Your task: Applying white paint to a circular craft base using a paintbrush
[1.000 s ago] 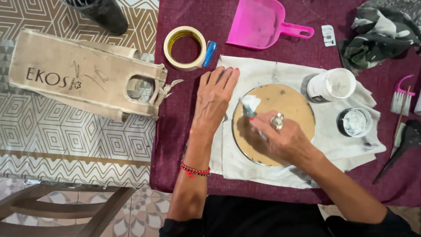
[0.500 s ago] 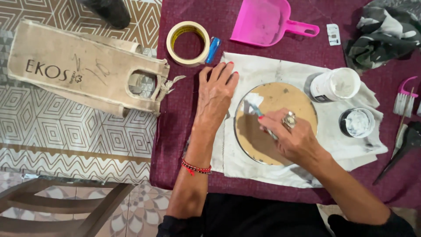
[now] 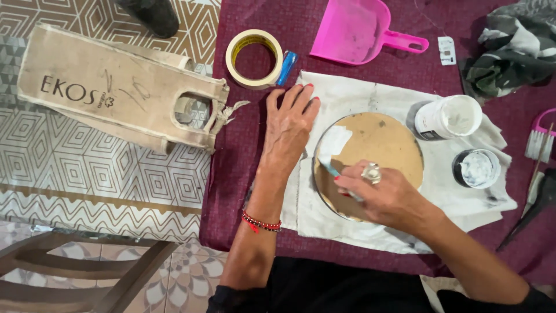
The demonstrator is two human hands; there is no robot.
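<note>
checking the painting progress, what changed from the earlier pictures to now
The right hand has drawn the brush down and to the left across the round board, so the white painted patch near its upper left edge now lies uncovered and looks larger. The left hand stays flat at the board's left edge. The tape roll, pink dustpan and paint jar have not moved.

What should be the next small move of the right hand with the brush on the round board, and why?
Probably drag the brush rightward across the round board: the right hand holds it at the edge of a small white patch, most of the board is bare brown, and the left hand rests flat beside it.
</note>
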